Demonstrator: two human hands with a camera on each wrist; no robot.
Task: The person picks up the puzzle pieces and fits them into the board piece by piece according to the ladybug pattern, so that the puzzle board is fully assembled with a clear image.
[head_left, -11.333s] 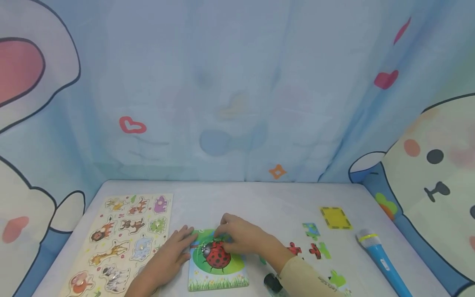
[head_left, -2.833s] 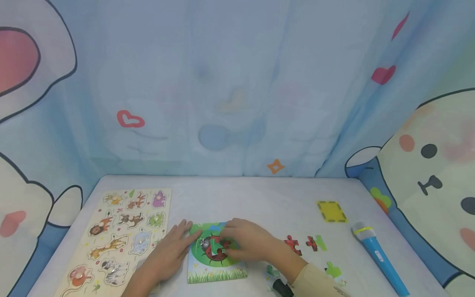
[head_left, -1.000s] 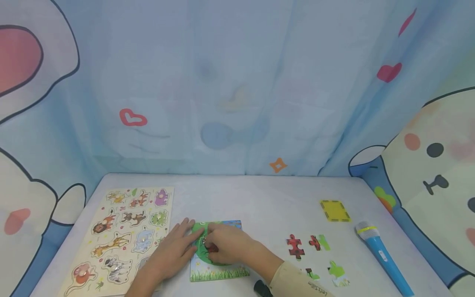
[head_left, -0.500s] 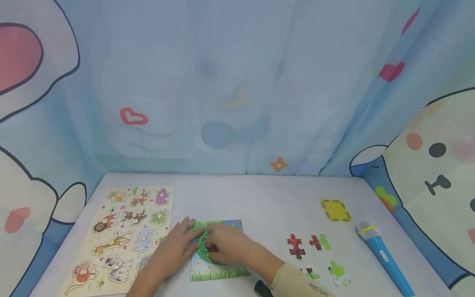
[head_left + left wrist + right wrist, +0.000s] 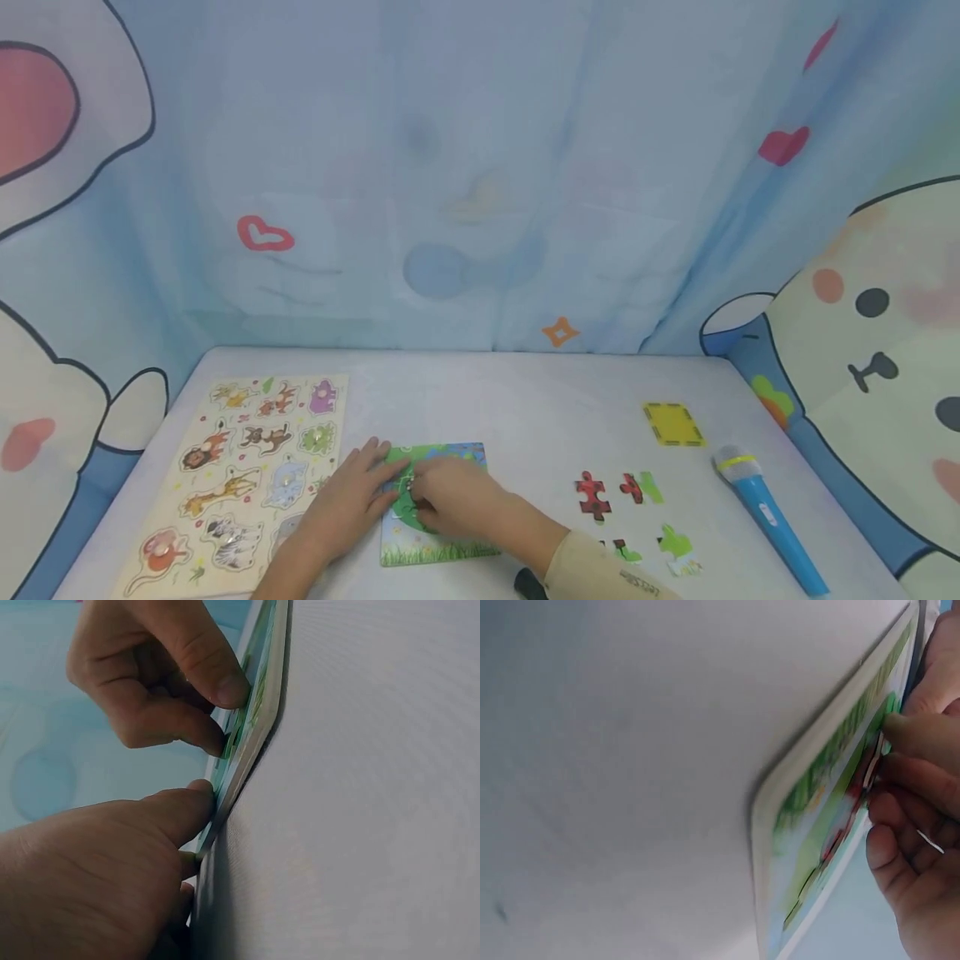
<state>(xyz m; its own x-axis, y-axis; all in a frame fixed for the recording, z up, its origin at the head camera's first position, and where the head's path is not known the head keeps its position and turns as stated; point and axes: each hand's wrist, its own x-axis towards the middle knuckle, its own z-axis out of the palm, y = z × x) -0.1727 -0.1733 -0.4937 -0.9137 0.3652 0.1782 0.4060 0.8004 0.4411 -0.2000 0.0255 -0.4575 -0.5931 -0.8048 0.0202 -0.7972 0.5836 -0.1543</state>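
A square ladybug jigsaw board (image 5: 442,554), with a grass strip along its near edge, lies flat on the table. My left hand (image 5: 348,500) rests at the board's left side, fingers extended, with fingertips touching its edge and surface. Over the picture's middle, my right hand (image 5: 457,496) bends its fingers down and covers most of the ladybug. In the left wrist view, its thumb and a finger pinch a green-edged puzzle piece (image 5: 234,736) at the board's surface. The right wrist view shows red and dark ladybug parts (image 5: 840,821) beneath those fingers.
Loose puzzle pieces lie to the right, among them a red one (image 5: 592,496) and a green one (image 5: 675,540). Farther right are a yellow square (image 5: 673,423) and a blue toy microphone (image 5: 768,517). An animal puzzle board (image 5: 247,467) lies left. A black object (image 5: 529,583) sits near the right sleeve.
Since the oldest frame, a blue-green piece has left the right side of the table. My right hand has shifted left over the ladybug. During the last second both hands stay nearly still.
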